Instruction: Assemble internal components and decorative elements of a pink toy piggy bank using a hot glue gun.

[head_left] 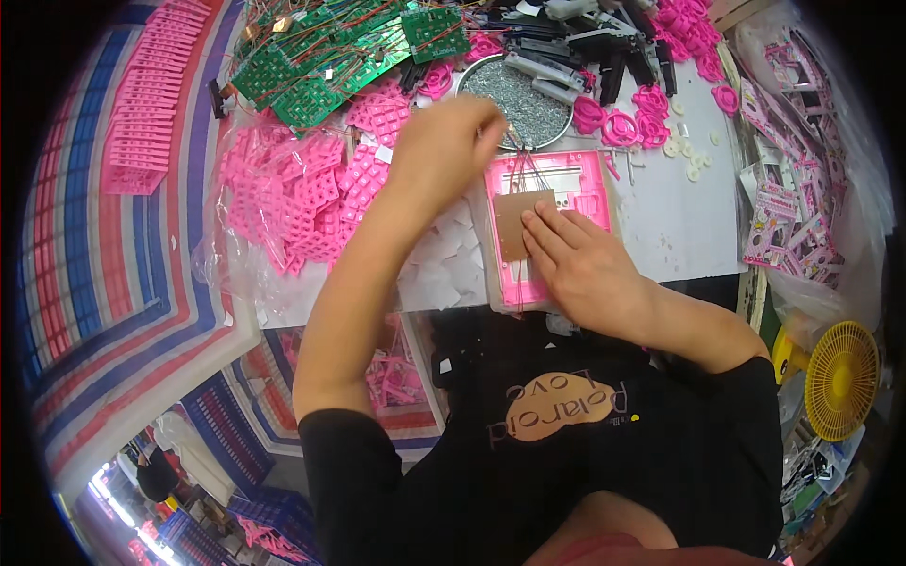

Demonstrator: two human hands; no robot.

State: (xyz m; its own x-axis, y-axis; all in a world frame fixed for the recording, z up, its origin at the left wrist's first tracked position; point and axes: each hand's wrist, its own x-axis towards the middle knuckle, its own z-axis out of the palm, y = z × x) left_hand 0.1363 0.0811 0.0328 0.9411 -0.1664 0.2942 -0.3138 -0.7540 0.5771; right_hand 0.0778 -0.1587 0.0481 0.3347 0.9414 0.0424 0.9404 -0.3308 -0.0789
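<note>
I am working at a white tabletop (679,226) crowded with parts, a heap of pink plastic keypad grids (302,189) spreading across its left side and a pile of green circuit boards (330,57) lying beyond it. A round metal dish of small silver screws (519,99) is sitting just behind my work. Directly before me, a pink rectangular plastic casing (566,189) is lying flat on the tabletop, thin wires running across its top. My right hand (585,264) is pressing down, fingers flat and extended, on a small brown rectangular board (514,222) resting in the casing. My left hand (448,151) is hovering at the casing's upper left corner, fingers pinched together; whether it is gripping anything I cannot tell.
</note>
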